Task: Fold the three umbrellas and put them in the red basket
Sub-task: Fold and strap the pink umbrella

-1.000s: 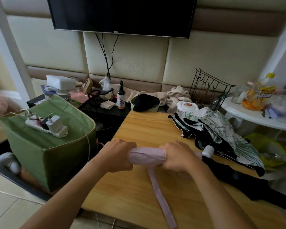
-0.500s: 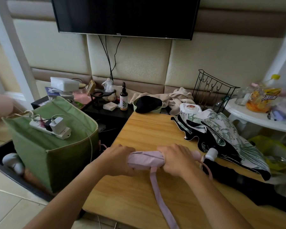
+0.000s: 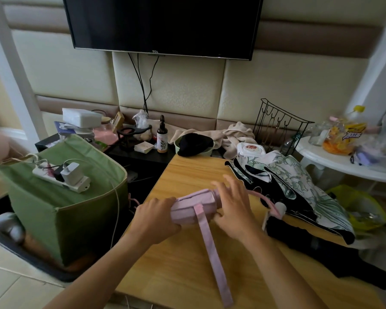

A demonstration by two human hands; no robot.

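the left hand is gripping the near end of the pink umbrella, fingers closed right around the rolled cloth, pinning it so the roll isn't springing loose. the right hand is resting on the other end with its fingers spread open and flat, pressing down rather than clutching, which looks like a way of smoothing and turning the bundle tighter.

the umbrella is lying across the wooden table, close to the person, and its closing strap is trailing loose toward the near edge, not yet wrapped round. so this one is rolled but not fastened, by the look of it. the pink wrist loop is curling out at the handle end, beside the right hand.

two more are waiting to the right: the leaf-print umbrella is lying half open and floppy, and the black umbrella is lying under its edge, running toward the near right corner.

no red basket is showing anywhere in view; only the green fabric bin is standing on the left, off the table, with a power strip lying on top.
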